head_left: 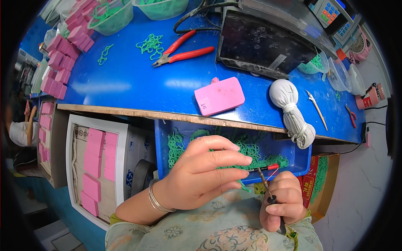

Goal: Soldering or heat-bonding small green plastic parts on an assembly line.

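My right hand (285,201) is closed around a slim tool that looks like a soldering iron (266,184), with a black handle and a bare metal shaft pointing up and away. Across its tip lies a thin black rod with a red end (272,167). My left hand (205,171), with bangles at the wrist, reaches in from the left, its fingers bent and held close; what they grip is hidden. A bit of green (244,186) shows below its fingertips. Behind both hands, a blue tray (307,161) contains many green looped wax-like pieces (264,150).
On the blue table (138,83) lie a pink block (220,96), red-handled cutters (184,51), a white tied cloth bundle (289,111) and a pointed tool (317,109). A dark-screened box (268,42) stands behind. Pink blocks (92,186) fill a white-edged box at left.
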A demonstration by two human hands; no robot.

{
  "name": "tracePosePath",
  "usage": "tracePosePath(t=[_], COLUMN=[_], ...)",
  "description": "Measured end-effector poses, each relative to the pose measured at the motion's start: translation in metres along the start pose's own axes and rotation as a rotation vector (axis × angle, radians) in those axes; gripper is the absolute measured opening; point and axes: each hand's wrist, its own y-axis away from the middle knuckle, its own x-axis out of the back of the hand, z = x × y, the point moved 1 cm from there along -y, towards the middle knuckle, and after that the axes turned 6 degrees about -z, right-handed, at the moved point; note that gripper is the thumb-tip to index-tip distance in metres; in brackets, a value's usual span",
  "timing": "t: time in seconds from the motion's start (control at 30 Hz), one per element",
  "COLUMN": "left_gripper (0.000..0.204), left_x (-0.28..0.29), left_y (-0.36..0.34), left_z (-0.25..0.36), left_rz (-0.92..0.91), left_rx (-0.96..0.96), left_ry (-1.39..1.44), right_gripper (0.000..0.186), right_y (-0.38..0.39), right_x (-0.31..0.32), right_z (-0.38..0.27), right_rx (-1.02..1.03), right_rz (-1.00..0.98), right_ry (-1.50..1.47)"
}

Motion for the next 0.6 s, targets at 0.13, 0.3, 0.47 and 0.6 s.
tracePosePath(t=[0.13,0.3,0.47,0.6], left_gripper=[0.021,0.022,0.023,0.023], left_x=[0.0004,-0.0002,-0.0003,0.0002], left_y=[-0.0005,-0.0005,-0.0013,-0.0006], left_z=[0.0004,0.0012,-0.0012,-0.0019], left_rz=[0.001,0.003,0.005,0.011], left_rx=[-0.001,0.001,0.005,0.005], left_ry=[0.020,0.059,0.039,0.032], right_gripper=[0.025,0.025,0.025,0.021], right_y=[0.0001,-0.0009,-0.0016,-0.0034], right_x=[0.0000,-0.0005,-0.0040,-0.0059], right_z=[-0.0001,0.0011,0.0005,0.0028], right_rx=[0.005,0.014,0.093,0.173], right_rz=[0.011,-0.008,0.075,0.124], right_ry=[0.008,-0.009,-0.012,-0.059])
